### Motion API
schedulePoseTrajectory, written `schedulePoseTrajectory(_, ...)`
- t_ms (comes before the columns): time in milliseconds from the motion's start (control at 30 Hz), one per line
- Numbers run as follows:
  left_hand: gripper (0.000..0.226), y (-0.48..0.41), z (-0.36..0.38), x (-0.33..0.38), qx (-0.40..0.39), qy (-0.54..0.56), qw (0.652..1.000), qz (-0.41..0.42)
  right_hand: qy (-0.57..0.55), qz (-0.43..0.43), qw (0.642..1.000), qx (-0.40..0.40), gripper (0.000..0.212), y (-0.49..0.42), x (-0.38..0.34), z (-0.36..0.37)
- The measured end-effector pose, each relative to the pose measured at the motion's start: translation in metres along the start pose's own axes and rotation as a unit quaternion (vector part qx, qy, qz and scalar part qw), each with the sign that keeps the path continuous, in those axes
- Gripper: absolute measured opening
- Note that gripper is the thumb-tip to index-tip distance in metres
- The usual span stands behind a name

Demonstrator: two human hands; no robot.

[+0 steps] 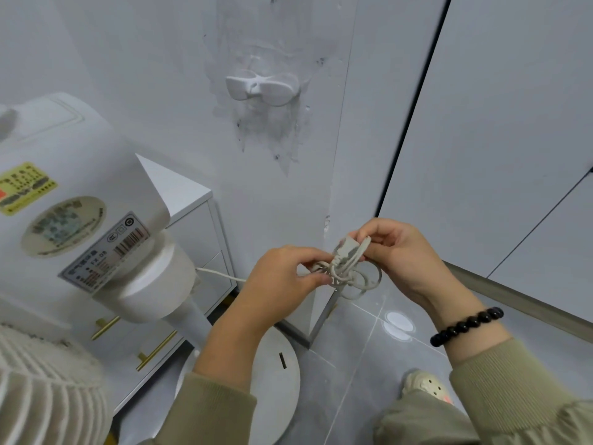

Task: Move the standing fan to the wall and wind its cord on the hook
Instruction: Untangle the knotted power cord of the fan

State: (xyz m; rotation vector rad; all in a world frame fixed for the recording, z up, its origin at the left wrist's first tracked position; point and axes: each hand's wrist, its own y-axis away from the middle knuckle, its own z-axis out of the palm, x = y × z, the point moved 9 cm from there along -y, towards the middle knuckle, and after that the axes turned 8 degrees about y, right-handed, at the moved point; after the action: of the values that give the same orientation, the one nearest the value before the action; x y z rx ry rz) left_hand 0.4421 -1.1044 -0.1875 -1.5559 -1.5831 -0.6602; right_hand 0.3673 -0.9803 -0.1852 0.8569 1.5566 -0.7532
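Observation:
The white standing fan (pixel 73 200) fills the left side, its motor housing with stickers close to me and its round base (pixel 276 377) on the floor by the wall. A white cord (pixel 221 275) runs from the housing to a small bundle of coiled cord and plug (pixel 348 264). My left hand (pixel 282 277) pinches the bundle from the left. My right hand (pixel 401 252) grips its upper end with the plug. A white double-winged hook (pixel 262 88) is stuck on the wall above, with nothing on it.
A white drawer cabinet (pixel 199 226) with brass handles stands behind the fan. White wardrobe doors (pixel 500 123) fill the right side. The floor is grey tile (pixel 362 364). My shoe (pixel 426 385) shows at lower right.

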Motion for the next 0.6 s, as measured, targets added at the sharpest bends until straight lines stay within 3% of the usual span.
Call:
schedulePoseTrajectory(100,0.013,-0.004,-0.006,0.004,0.054,-0.050,0.997,0.029,0.005,0.015,0.999,0.045,0.045,0.001,0.005,-0.008)
schedulePoseTrajectory(200,0.010,-0.004,-0.007,0.006,0.106,-0.084,0.989,0.056,0.024,0.036,0.996,0.074,0.034,0.004,0.006,-0.013)
schedulePoseTrajectory(267,0.012,-0.004,-0.006,0.008,0.125,-0.103,0.985,0.060,0.101,0.018,0.989,0.109,0.025,0.010,-0.004,-0.017)
schedulePoseTrajectory(333,0.013,-0.005,-0.005,0.007,0.129,-0.110,0.984,0.053,0.206,-0.040,0.966,0.149,0.014,0.018,-0.024,-0.018)
schedulePoseTrajectory(400,0.014,-0.006,-0.006,0.007,0.130,-0.112,0.984,0.049,0.287,-0.074,0.945,0.138,0.007,0.023,-0.034,-0.009)
schedulePoseTrajectory(500,0.016,-0.007,-0.004,0.006,0.113,-0.124,0.985,0.037,0.410,-0.079,0.904,0.095,0.017,0.021,-0.029,0.001)
schedulePoseTrajectory(600,0.016,-0.008,-0.004,0.002,0.113,-0.112,0.987,0.019,0.456,-0.111,0.876,0.111,0.012,0.020,-0.030,0.002)
